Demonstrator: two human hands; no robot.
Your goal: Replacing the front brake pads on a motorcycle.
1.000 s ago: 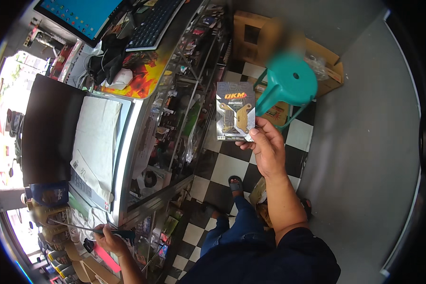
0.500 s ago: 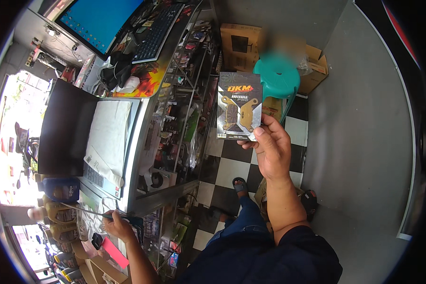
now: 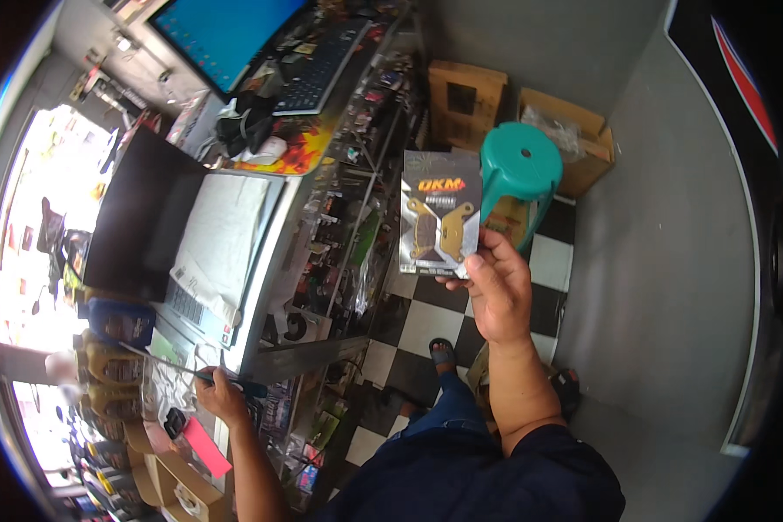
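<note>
From the head camera, a person in a shop aisle holds up a flat pack (image 3: 441,213) in the right hand (image 3: 501,300), thumb on the front and fingers curled behind its lower right corner. The dark and silver pack, picturing gold brake pads, faces the camera above a checkered floor (image 3: 431,326), between a glass case (image 3: 357,217) and a green stool (image 3: 522,155).

The left hand (image 3: 222,400), closed around a long thin tool (image 3: 161,358) with a dark handle, is over the near end of the counter, the shaft pointing toward a blue bottle (image 3: 122,322). A pink slip (image 3: 207,446) lies nearby. Farther along the counter, papers (image 3: 217,230) cover part of a laptop (image 3: 130,217).

Both grips are unchanged from half a second ago. The view has shifted, placing the counter's contents farther right in the frame, and the stool's seat, earlier partly behind a blur, now shows clearly.
</note>
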